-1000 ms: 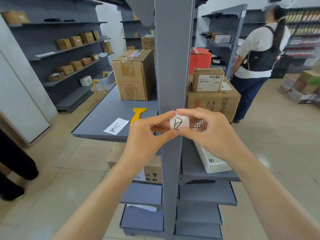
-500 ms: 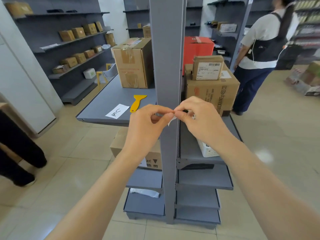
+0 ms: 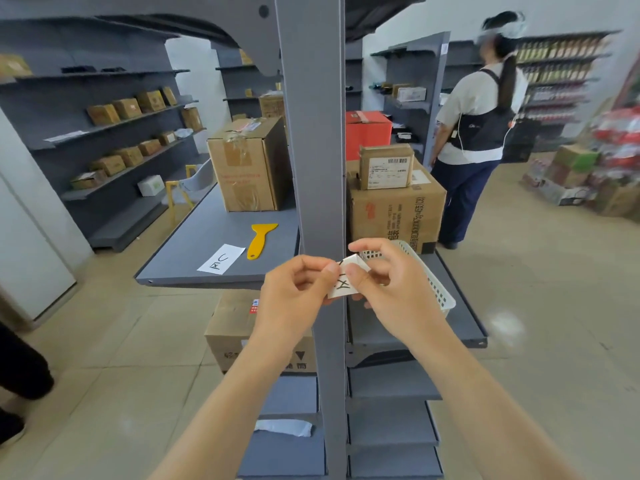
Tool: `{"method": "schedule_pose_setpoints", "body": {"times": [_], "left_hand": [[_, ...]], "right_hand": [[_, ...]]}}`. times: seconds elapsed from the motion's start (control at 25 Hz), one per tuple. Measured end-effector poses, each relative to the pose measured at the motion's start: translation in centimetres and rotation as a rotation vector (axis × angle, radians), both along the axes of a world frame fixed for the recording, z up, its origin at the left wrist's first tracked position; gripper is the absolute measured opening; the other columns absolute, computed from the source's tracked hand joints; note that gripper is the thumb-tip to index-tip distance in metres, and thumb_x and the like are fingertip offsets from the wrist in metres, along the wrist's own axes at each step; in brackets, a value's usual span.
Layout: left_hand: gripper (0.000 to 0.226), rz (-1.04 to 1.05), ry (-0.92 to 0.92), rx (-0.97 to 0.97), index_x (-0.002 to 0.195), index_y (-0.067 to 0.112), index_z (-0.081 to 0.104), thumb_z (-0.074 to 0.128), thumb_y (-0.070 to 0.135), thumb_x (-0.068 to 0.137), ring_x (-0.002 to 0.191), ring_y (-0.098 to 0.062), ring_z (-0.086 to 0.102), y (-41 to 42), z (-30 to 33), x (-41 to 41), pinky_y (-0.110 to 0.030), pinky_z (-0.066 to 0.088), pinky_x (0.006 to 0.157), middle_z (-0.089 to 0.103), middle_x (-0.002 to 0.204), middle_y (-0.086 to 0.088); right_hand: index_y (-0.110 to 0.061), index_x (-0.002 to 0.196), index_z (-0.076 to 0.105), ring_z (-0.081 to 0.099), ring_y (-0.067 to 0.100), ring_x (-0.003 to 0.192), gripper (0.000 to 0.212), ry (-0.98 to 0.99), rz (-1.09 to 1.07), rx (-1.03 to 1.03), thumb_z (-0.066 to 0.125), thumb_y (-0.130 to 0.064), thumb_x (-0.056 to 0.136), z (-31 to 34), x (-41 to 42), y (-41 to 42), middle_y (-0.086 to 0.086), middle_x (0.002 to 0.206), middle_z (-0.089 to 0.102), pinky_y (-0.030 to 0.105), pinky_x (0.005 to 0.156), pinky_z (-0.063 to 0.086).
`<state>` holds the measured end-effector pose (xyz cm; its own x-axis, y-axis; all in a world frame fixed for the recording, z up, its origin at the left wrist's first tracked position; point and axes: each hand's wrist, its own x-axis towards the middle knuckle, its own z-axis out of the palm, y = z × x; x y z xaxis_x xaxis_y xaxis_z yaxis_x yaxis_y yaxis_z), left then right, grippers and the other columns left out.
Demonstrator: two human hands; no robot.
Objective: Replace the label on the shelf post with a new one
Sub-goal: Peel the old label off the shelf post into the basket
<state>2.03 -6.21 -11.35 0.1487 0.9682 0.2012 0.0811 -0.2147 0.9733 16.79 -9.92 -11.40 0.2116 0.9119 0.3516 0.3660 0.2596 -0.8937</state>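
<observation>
Both hands meet in front of the grey shelf post (image 3: 313,168): the left hand (image 3: 294,299) and the right hand (image 3: 394,289) each pinch a small white label (image 3: 346,284) with black handwriting, held curled and creased just at the post's right edge. On the grey shelf (image 3: 214,237) to the left lie a second handwritten label (image 3: 221,258) and a yellow scraper (image 3: 260,239), near a taped cardboard box (image 3: 247,166). A white plastic basket (image 3: 433,285) sits behind the right hand. A person (image 3: 474,133) stands in the aisle beyond.
</observation>
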Motion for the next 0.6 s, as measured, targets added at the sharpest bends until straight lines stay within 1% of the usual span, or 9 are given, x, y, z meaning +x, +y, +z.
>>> {"method": "schedule_pose_setpoints", "body": {"times": [0.08, 0.12, 0.2, 0.24, 0.28, 0.36, 0.44, 0.52, 0.6], "left_hand": [[0.008, -0.055, 0.011, 0.029, 0.1, 0.025, 0.067, 0.069, 0.021, 0.093, 0.063, -0.004, 0.065, 0.1, -0.2, 0.1, -0.026, 0.057, 0.068, 0.071, 0.064, 0.006], [0.012, -0.086, 0.046, 0.065, 0.101, 0.029, 0.064, 0.069, 0.021, 0.093, 0.068, -0.007, 0.067, 0.2, -0.3, 0.2, -0.029, 0.058, 0.074, 0.072, 0.068, 0.006], [0.018, -0.111, 0.185, 0.181, 0.101, 0.036, 0.066, 0.073, 0.024, 0.089, 0.077, -0.008, 0.069, 0.2, -0.3, 0.5, -0.027, 0.057, 0.078, 0.071, 0.077, 0.011], [0.021, -0.089, 0.282, 0.256, 0.103, 0.038, 0.07, 0.075, 0.025, 0.087, 0.079, -0.006, 0.068, 0.2, -0.3, 0.6, -0.024, 0.056, 0.079, 0.07, 0.079, 0.014], [0.023, -0.057, 0.377, 0.34, 0.106, 0.038, 0.072, 0.076, 0.027, 0.086, 0.08, -0.005, 0.067, 0.3, -0.3, 0.8, -0.021, 0.056, 0.079, 0.068, 0.08, 0.016], [0.025, -0.005, 0.514, 0.516, 0.111, 0.033, 0.076, 0.076, 0.029, 0.086, 0.076, -0.006, 0.066, 0.5, -0.3, 1.4, -0.024, 0.056, 0.076, 0.068, 0.081, 0.014], [0.024, 0.035, 0.615, 0.661, 0.11, 0.025, 0.078, 0.076, 0.03, 0.086, 0.068, -0.008, 0.061, 1.0, -0.4, 2.3, -0.027, 0.055, 0.067, 0.068, 0.08, 0.007], [0.018, 0.071, 0.706, 0.738, 0.103, 0.02, 0.08, 0.076, 0.027, 0.086, 0.063, -0.006, 0.051, 1.6, -0.6, 3.1, -0.018, 0.047, 0.058, 0.066, 0.079, 0.004], [0.013, 0.099, 0.747, 0.753, 0.095, 0.017, 0.079, 0.072, 0.027, 0.089, 0.061, -0.007, 0.049, 2.1, -0.9, 3.6, -0.013, 0.036, 0.056, 0.063, 0.086, 0.001]], "right_hand": [[-0.039, 0.104, 0.059, 0.071, 0.008, 0.063, 0.022, 0.052, 0.024, 0.001, 0.067, -0.02, 0.096, 0.2, 0.5, 0.0, 0.004, 0.079, 0.079, 0.026, 0.058, 0.058], [-0.038, 0.099, 0.061, 0.07, 0.005, 0.061, 0.021, 0.067, 0.03, 0.008, 0.066, -0.018, 0.097, 0.3, 0.8, 0.1, 0.0, 0.079, 0.079, 0.019, 0.055, 0.054], [-0.037, 0.093, 0.069, 0.069, 0.001, 0.061, 0.021, 0.087, 0.038, 0.009, 0.065, -0.017, 0.097, 0.3, 1.5, 0.2, -0.008, 0.079, 0.079, 0.015, 0.054, 0.052], [-0.039, 0.094, 0.071, 0.07, 0.0, 0.063, 0.022, 0.081, 0.041, -0.006, 0.065, -0.018, 0.097, 0.1, 1.9, 0.3, -0.011, 0.078, 0.079, 0.014, 0.055, 0.052], [-0.041, 0.098, 0.073, 0.07, -0.002, 0.065, 0.023, 0.074, 0.046, -0.028, 0.066, -0.019, 0.097, 0.0, 2.2, 0.3, -0.012, 0.077, 0.078, 0.013, 0.057, 0.052], [-0.038, 0.112, 0.073, 0.07, -0.008, 0.072, 0.023, 0.055, 0.066, -0.08, 0.069, -0.023, 0.095, -0.2, 3.2, 0.4, -0.014, 0.083, 0.078, 0.009, 0.063, 0.052], [-0.031, 0.124, 0.071, 0.068, -0.012, 0.075, 0.035, -0.003, 0.07, -0.145, 0.075, -0.028, 0.089, -0.2, 4.3, 0.6, -0.007, 0.087, 0.08, 0.002, 0.068, 0.048], [-0.026, 0.121, 0.075, 0.069, -0.006, 0.078, 0.035, -0.101, 0.031, -0.169, 0.078, -0.031, 0.086, -0.2, 5.1, 0.9, 0.002, 0.088, 0.081, 0.003, 0.069, 0.048], [-0.03, 0.104, 0.082, 0.071, 0.005, 0.08, 0.02, -0.229, -0.05, -0.131, 0.076, -0.038, 0.087, -0.2, 5.7, 1.4, -0.006, 0.089, 0.081, 0.015, 0.071, 0.055]]}}
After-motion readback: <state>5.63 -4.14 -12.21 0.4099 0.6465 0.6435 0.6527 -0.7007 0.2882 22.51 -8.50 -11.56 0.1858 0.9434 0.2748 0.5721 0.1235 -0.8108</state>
